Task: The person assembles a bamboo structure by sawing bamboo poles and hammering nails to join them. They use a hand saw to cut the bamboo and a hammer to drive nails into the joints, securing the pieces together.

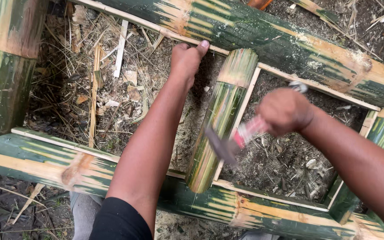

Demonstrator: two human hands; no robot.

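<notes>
Item: bamboo frame (290,49) under assembly, lying on bare earth littered with dry grass and shavings (112,93); green-and-yellow poles, skin partly shaved.

Piece in hand: short bamboo crosspiece (221,120), set between the far pole and the near pole (254,209); its near end rests on the near pole, its far end butts against the far one; thin pale splints (241,111) run along the inner edges.

My left hand (186,60): closed, thumb up, pressed at the joint where the crosspiece meets the far pole; whether it pinches anything small I cannot tell.

My right hand (284,111): fist closed round the red handle of a hammer (232,142); the head is blurred, just beside the crosspiece's middle.

Step, as I judge it: knocking the crosspiece into its seat while bracing the joint.

Next move calls for, I think: short square blows; left fingers kept clear of the head; a look at both ends for a flush fit.
</notes>
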